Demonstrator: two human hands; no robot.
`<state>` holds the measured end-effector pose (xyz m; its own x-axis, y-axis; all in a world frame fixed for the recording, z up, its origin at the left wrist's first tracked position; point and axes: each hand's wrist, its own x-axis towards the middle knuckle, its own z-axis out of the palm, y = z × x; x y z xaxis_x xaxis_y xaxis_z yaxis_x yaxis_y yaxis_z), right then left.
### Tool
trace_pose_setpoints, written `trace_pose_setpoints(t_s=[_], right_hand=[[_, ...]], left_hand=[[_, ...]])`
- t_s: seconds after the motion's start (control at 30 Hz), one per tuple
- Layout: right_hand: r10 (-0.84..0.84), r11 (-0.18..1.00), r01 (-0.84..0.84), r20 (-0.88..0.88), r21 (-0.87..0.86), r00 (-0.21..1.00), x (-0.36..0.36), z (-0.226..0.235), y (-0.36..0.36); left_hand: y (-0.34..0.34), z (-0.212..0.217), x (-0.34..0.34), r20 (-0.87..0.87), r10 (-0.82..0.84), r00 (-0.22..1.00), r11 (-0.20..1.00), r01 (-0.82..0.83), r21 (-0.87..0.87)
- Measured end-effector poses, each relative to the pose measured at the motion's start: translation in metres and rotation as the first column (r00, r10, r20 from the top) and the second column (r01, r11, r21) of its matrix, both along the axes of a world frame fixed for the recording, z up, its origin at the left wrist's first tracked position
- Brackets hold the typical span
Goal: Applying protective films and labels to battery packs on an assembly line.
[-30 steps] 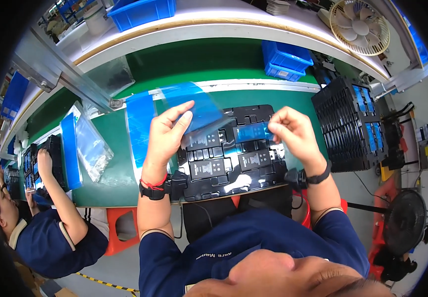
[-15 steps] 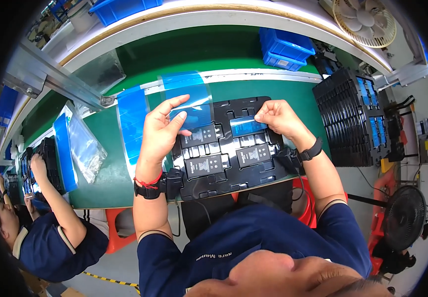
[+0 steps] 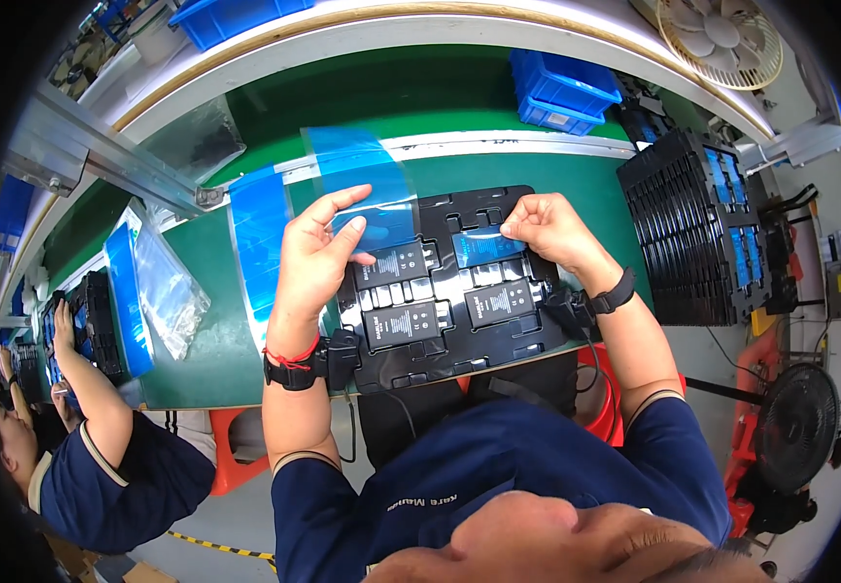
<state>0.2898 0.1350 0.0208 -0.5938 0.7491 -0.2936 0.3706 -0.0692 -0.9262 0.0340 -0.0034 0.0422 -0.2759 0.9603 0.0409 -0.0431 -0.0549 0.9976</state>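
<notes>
A black plastic tray (image 3: 440,364) lies in front of me, with black flat batteries in its pockets, one at upper left (image 3: 399,264), one at lower left (image 3: 403,325), one at lower right (image 3: 501,303). Over the upper right pocket lies a small piece of blue film (image 3: 488,249). My right hand (image 3: 542,225) pinches that film at its right corner. My left hand (image 3: 318,248) is above the tray's left side, fingers apart. Beside its fingertips is a clear blue film sheet (image 3: 357,160); whether they touch it I cannot tell.
More blue film (image 3: 260,233) and clear plastic bags (image 3: 170,296) lie to the left. A tall stack of black trays (image 3: 678,233) stands right. Blue bins (image 3: 564,92) sit at the back. A co-worker (image 3: 114,457) works at far left beside other black trays.
The clear blue film sheet's far end has shifted up and to the left. My hands stay almost where they were. The co-worker's hand has moved slightly over the trays.
</notes>
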Motion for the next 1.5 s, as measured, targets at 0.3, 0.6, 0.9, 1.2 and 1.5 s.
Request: trace_pose_setpoints(t_s=[0.3,0.6,0.9,1.2,1.5], right_hand=[[-0.004,0.984,-0.018,0.123,0.176,0.992,0.001,-0.012,0.002],[-0.165,0.619,-0.225,0.405,0.752,0.899,-0.010,0.013,-0.021],[0.212,0.328,-0.058,-0.014,0.943,0.977,-0.056,0.052,-0.052],[0.182,0.700,0.017,-0.202,0.714,0.962,-0.043,0.046,-0.059],[0.106,0.875,0.181,-0.542,0.449,0.834,-0.007,0.052,-0.068]], left_hand=[[0.000,0.002,0.002,-0.004,0.028,1.000,1.000,-0.028,-0.003],[0.002,0.000,0.002,0.054,0.027,0.998,0.998,-0.030,0.053],[-0.001,-0.002,0.010,0.081,-0.150,0.985,0.984,0.140,0.112],[-0.002,-0.005,0.013,0.103,-0.251,0.962,0.967,0.244,0.079],[-0.002,-0.016,-0.001,-0.318,-0.142,0.938,0.951,0.218,0.220]])
